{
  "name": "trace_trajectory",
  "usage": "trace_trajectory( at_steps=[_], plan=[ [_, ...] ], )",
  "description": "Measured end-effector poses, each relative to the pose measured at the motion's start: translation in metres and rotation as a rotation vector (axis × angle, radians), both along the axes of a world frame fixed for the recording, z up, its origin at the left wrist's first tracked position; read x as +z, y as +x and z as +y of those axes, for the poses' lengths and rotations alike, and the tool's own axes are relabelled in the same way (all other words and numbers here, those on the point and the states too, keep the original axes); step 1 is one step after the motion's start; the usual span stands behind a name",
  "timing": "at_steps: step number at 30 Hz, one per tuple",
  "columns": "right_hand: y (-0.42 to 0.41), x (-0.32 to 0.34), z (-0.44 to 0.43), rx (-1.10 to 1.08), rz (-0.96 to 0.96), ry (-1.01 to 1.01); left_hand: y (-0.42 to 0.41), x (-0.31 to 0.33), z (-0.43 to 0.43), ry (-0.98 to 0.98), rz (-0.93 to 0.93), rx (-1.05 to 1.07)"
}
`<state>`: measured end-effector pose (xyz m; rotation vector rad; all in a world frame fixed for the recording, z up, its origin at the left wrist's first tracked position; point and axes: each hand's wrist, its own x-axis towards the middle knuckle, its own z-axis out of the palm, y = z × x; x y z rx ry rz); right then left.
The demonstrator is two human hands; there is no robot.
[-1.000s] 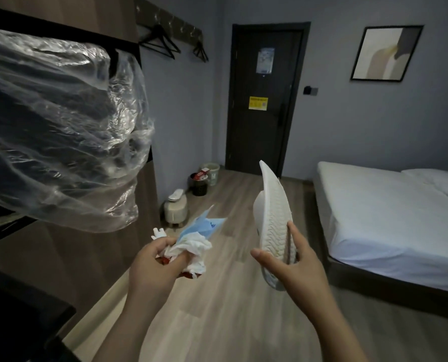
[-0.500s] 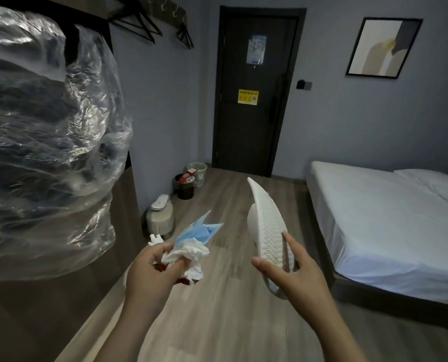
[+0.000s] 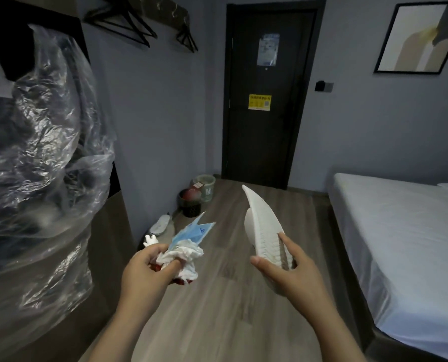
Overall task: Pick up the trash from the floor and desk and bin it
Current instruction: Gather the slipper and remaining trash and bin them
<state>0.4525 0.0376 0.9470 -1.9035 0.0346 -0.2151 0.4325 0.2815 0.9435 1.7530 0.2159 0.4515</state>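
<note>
**Both hands full of trash, bins ahead by the door**

The left hand (image 3: 144, 270) is curled tight around a bundle of trash: a crumpled white tissue (image 3: 183, 254) under the thumb, a blue packet (image 3: 194, 232) sticking up and away from the fingers, and a bit of something red showing under the tissue. A small white scrap (image 3: 151, 240) pokes out just beyond the knuckles; what it is cannot be told.

The right hand (image 3: 290, 273), level with the left and well apart from it, pinches a white slipper (image 3: 263, 226) by its lower end, thumb on one side and fingers on the other. The slipper stands upright with its ribbed sole turned toward the camera and its tip pointing up.

Under both hands runs a wood floor (image 3: 217, 309). To the left of the left hand hangs a large sheet of crinkled clear plastic (image 3: 40, 158).

Beyond the left hand a second slipper (image 3: 160, 224) lies on the floor by the wall. Farther on stand a dark bin (image 3: 190, 207) with something red inside and, just behind it and touching or nearly so, a pale bin (image 3: 207, 188).

Past the bins is a dark door (image 3: 264, 126) with a yellow sticker (image 3: 260, 102). A white bed (image 3: 400, 231) lies to the right of the right hand.
</note>
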Motion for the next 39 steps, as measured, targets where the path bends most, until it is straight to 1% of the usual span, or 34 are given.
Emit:
trace_trajectory(
  at_steps=[3,5,11,16,22,30,35,39],
  plan=[
    [0.054,-0.006,-0.006,0.008,0.035,-0.01,0.047,-0.003,-0.006,0.045,0.022,-0.03],
    [0.088,-0.012,-0.008,0.023,0.06,-0.015,0.081,-0.005,-0.006,0.064,0.029,-0.015],
    [0.199,-0.027,0.002,0.036,0.091,-0.045,0.194,-0.019,0.003,0.038,0.057,-0.022],
    [0.308,-0.027,0.033,0.057,0.11,-0.086,0.3,-0.024,0.041,0.074,0.046,0.021],
    [0.431,-0.018,0.077,0.056,0.123,-0.114,0.427,-0.028,0.095,0.096,0.096,0.072],
    [0.566,-0.044,0.104,0.079,0.206,-0.123,0.554,-0.054,0.128,0.127,0.173,0.07],
    [0.676,-0.062,0.12,0.118,0.212,-0.11,0.648,-0.065,0.141,0.129,0.159,0.113],
    [0.773,-0.063,0.132,0.158,0.223,-0.064,0.729,-0.064,0.151,0.125,0.183,0.163]
  ],
)
